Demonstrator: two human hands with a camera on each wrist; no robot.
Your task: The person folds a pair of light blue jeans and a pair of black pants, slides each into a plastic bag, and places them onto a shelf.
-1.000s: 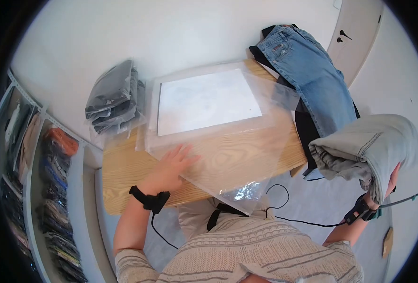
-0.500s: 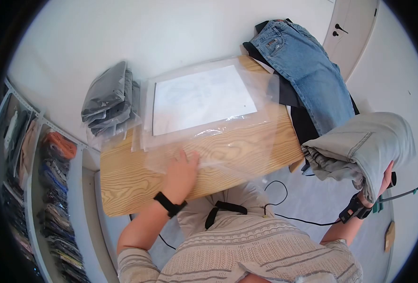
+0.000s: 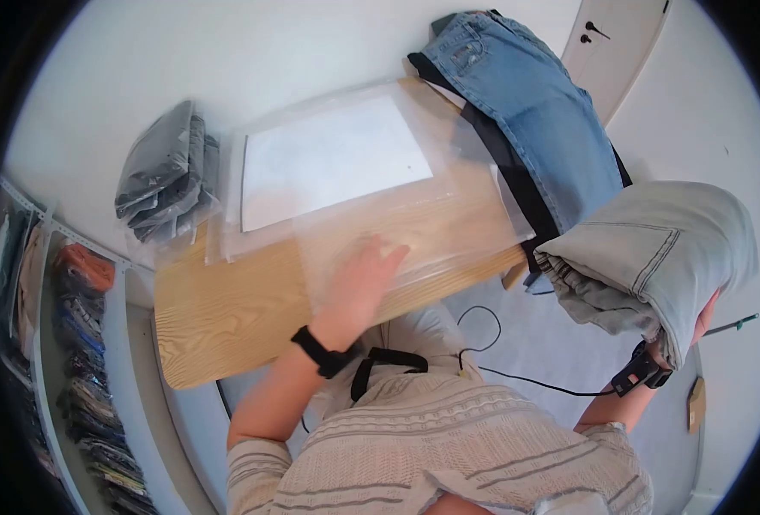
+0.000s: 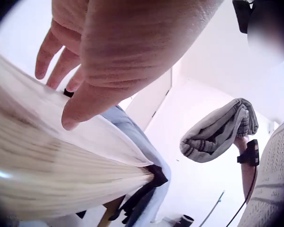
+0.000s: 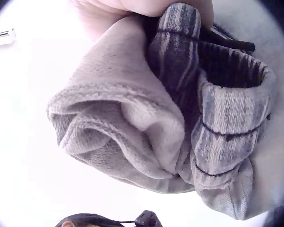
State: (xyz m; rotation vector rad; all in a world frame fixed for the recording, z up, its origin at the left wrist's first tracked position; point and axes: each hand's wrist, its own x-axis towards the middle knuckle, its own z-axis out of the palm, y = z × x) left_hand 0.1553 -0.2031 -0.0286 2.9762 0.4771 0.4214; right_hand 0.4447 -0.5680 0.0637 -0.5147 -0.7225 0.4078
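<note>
My right hand (image 3: 707, 319) grips folded light-grey jeans (image 3: 646, 245), held up beyond the table's right end. In the right wrist view the folded legs and a waistband with dark stitching (image 5: 232, 111) hang under the fingers. My left hand (image 3: 364, 287) is over the near part of a clear plastic bag (image 3: 461, 219) on the wooden table, its fingers (image 4: 49, 56) extended and apart in the left wrist view. Behind it, a white sheet (image 3: 328, 163) shows amid the stacked clear bags.
Bagged dark garments (image 3: 161, 172) are stacked at the table's back left. Blue jeans (image 3: 526, 112) lie over black ones at the right end. A shelf (image 3: 84, 360) of packed clothes stands on the left. A black cable (image 3: 534, 384) runs to the right wrist.
The bag's near flap, which hung over the table's front edge, now lies back on the tabletop. My left hand has slid to the right. The right hand still holds the grey jeans.
</note>
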